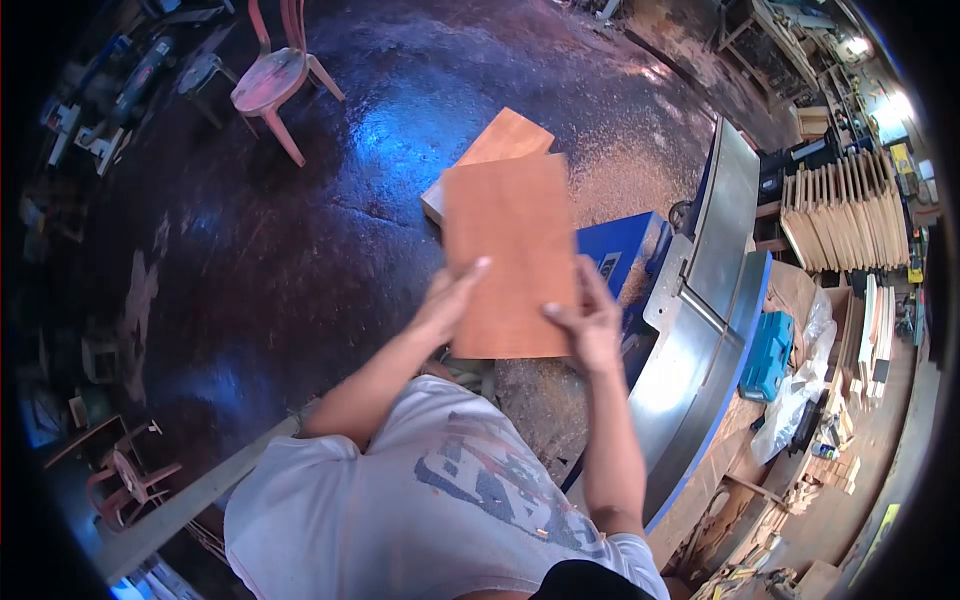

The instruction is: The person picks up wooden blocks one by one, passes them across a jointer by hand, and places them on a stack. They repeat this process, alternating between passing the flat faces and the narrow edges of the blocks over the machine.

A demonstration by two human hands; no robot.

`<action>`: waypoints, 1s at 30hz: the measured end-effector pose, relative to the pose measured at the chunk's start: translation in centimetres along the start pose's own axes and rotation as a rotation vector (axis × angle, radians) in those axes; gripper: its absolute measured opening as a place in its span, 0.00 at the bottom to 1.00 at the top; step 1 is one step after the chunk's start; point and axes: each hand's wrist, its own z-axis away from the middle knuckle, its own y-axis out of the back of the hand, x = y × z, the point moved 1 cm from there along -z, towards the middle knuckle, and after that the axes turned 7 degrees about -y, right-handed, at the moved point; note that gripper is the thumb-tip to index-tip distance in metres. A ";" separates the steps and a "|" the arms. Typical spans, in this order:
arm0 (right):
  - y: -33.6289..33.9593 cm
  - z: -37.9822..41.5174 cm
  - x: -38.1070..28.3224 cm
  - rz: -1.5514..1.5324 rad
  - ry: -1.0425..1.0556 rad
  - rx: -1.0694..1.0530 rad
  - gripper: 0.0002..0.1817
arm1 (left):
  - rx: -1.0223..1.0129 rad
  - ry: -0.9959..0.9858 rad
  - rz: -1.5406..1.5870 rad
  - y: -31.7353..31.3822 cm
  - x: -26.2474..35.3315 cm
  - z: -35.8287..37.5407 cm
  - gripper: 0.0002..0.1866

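Note:
A flat reddish-brown wooden board (510, 240) is held up in front of my body, its broad face toward me. My left hand (452, 300) grips its left edge, thumb on the face and fingers out of sight behind. On the opposite edge, my right hand (590, 325) is closed with the thumb laid over the front. Beyond the held piece lies a stack of similar boards (506, 135), partly covered by it. To the right stands a blue-sided machine with a long metal bed (675, 350), close to my right forearm.
Sawdust (640, 165) covers the floor behind the machine. A worn pink plastic chair (270, 80) stands at the upper left. Right of the machine are a teal case (768, 355), clear plastic wrapping (800, 400) and a row of upright thin boards (845, 215).

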 end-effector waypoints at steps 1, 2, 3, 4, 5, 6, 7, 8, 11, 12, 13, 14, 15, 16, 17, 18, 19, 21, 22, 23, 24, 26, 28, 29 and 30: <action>-3.0 -0.4 1.4 0.007 -0.022 -0.045 0.49 | 0.053 0.049 -0.006 3.9 -1.1 -1.3 0.33; -4.7 -1.9 5.2 0.197 0.050 -0.041 0.49 | 0.125 0.069 -0.058 7.1 -1.0 -2.1 0.32; -6.6 -1.6 4.5 0.198 -0.114 -0.085 0.49 | 0.194 0.022 -0.171 11.4 -2.5 -4.0 0.31; -7.1 -2.7 7.7 0.164 -0.164 -0.083 0.48 | 0.267 0.036 -0.206 14.8 -3.0 -5.8 0.30; -7.4 -3.3 8.8 0.148 -0.232 -0.056 0.48 | 0.319 0.055 -0.262 17.3 -1.9 -7.4 0.31; -7.2 -3.9 9.8 0.131 -0.303 -0.029 0.48 | 0.419 0.123 -0.263 20.5 -1.8 -10.1 0.27; -6.7 -4.7 12.6 0.069 -0.328 0.054 0.43 | 0.473 0.169 -0.333 23.2 -1.2 -13.1 0.26; -6.0 -5.4 15.2 0.013 -0.350 0.134 0.38 | 0.457 0.092 -0.266 27.7 -3.1 -17.1 0.26; -1.1 -4.2 27.3 0.361 -0.720 0.363 0.33 | 0.515 0.044 -0.789 35.6 -4.4 -28.6 0.32; -1.6 -4.4 28.0 0.422 -0.826 0.387 0.33 | 0.504 0.095 -0.892 37.1 -3.8 -33.9 0.34; -0.6 -3.4 31.7 0.445 -0.875 0.376 0.33 | 0.444 0.022 -0.849 39.6 -6.3 -39.5 0.36; -0.1 -1.0 34.7 0.470 -0.943 0.365 0.32 | 0.380 -0.032 -0.803 41.9 -9.6 -43.5 0.37; -1.4 -0.6 35.0 0.443 -1.003 0.389 0.32 | 0.317 -0.040 -0.891 42.2 -10.9 -47.7 0.38; -2.9 -0.7 34.9 0.410 -1.054 0.410 0.32 | 0.253 -0.060 -0.978 41.7 -11.9 -51.7 0.38; -4.6 0.0 34.6 0.377 -1.112 0.436 0.32 | 0.193 -0.015 -1.021 40.6 -12.5 -55.0 0.39; -6.5 0.1 33.6 0.338 -1.170 0.442 0.32 | 0.130 0.025 -1.059 39.3 -13.6 -58.1 0.39; -8.4 -0.4 32.4 0.300 -1.218 0.451 0.32 | 0.079 0.050 -1.043 38.7 -16.0 -61.2 0.40; -10.6 -1.0 31.9 0.291 -1.231 0.462 0.32 | -0.009 0.090 -0.979 36.5 -19.9 -65.9 0.40; -11.5 -0.6 31.7 0.318 -1.208 0.463 0.32 | -0.052 0.115 -0.935 35.3 -21.4 -67.3 0.40; -12.6 -1.0 30.6 0.256 -1.247 0.531 0.32 | -0.098 0.143 -0.895 34.1 -22.9 -68.4 0.40; -13.4 -1.4 29.9 0.190 -1.281 0.598 0.32 | -0.135 0.138 -1.028 33.5 -25.5 -69.8 0.40; -14.0 0.7 30.0 0.132 -1.226 0.702 0.31 | -0.208 0.116 -1.303 33.8 -31.4 -71.1 0.41; -14.9 2.6 30.1 0.045 -1.231 0.806 0.32 | -0.266 0.168 -1.130 35.2 -31.2 -70.9 0.43; -15.5 3.8 30.6 -0.005 -1.222 0.851 0.32 | -0.311 0.187 -1.046 35.6 -30.1 -70.4 0.44; -16.5 5.3 31.1 -0.064 -1.204 0.920 0.31 | -0.403 0.160 -1.096 35.7 -27.1 -68.9 0.47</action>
